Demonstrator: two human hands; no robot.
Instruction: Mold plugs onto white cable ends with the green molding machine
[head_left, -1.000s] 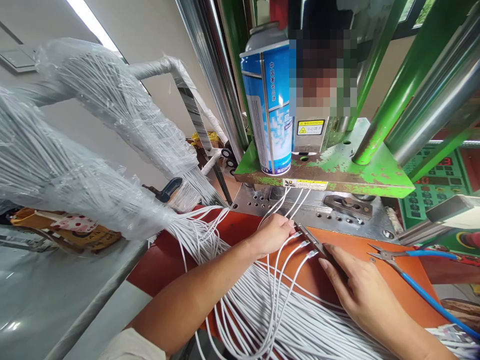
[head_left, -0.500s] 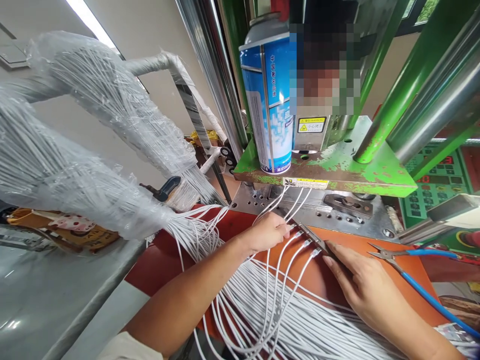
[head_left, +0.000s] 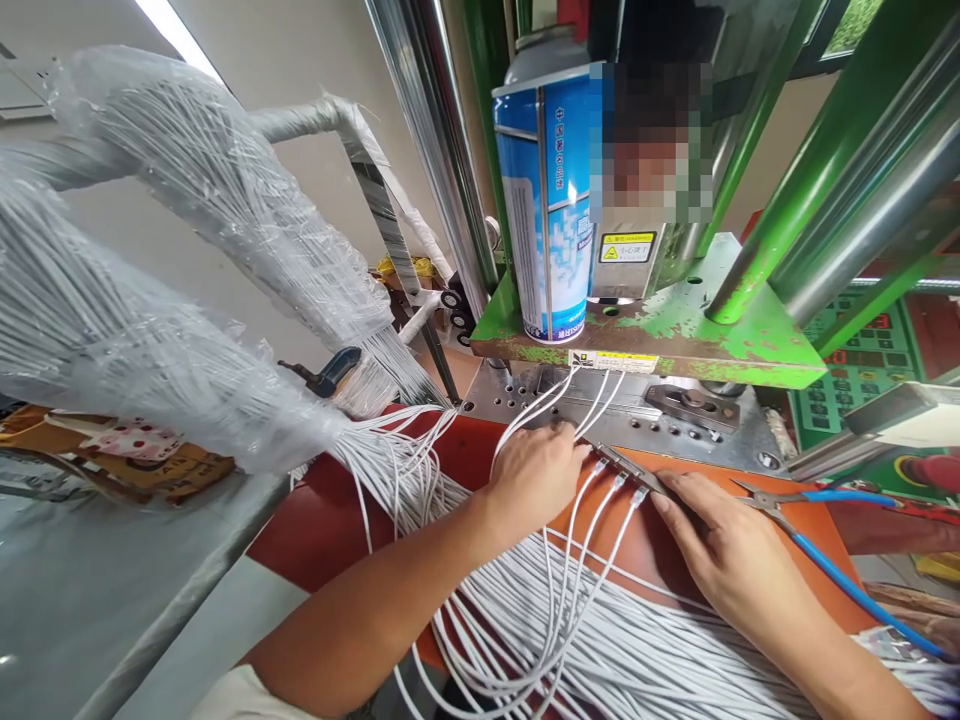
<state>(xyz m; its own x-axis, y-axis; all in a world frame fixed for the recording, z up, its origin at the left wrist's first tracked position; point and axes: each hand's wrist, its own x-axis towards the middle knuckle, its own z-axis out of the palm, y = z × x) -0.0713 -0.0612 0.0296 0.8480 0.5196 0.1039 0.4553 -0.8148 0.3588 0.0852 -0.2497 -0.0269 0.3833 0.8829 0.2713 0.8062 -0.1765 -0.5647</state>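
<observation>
A narrow metal bar [head_left: 624, 466] lies at a slant over the orange mat [head_left: 645, 545], with clear plugs [head_left: 618, 482] of white cables lined up along its near edge. My right hand [head_left: 716, 530] grips the bar's right end between thumb and fingers. At the bar's left end, my left hand [head_left: 541, 475] has its fingers closed; what they pinch is hidden behind them. Other white cables [head_left: 600, 400] run from beside my left hand to beneath the green press plate [head_left: 697, 345]. A thick bundle of white cables [head_left: 600, 620] spreads under both forearms.
Blue-handled pliers [head_left: 780, 505] lie right of my right hand. A blue spray can [head_left: 551, 210] stands on the press plate. Plastic-wrapped cable bundles [head_left: 225, 190] hang over a wrapped rail at left. A green control panel [head_left: 862, 350] is at right.
My left hand has moved slightly down, covering more of the bar's left end and the leftmost plug. My right hand still holds the bar. The view has shifted slightly.
</observation>
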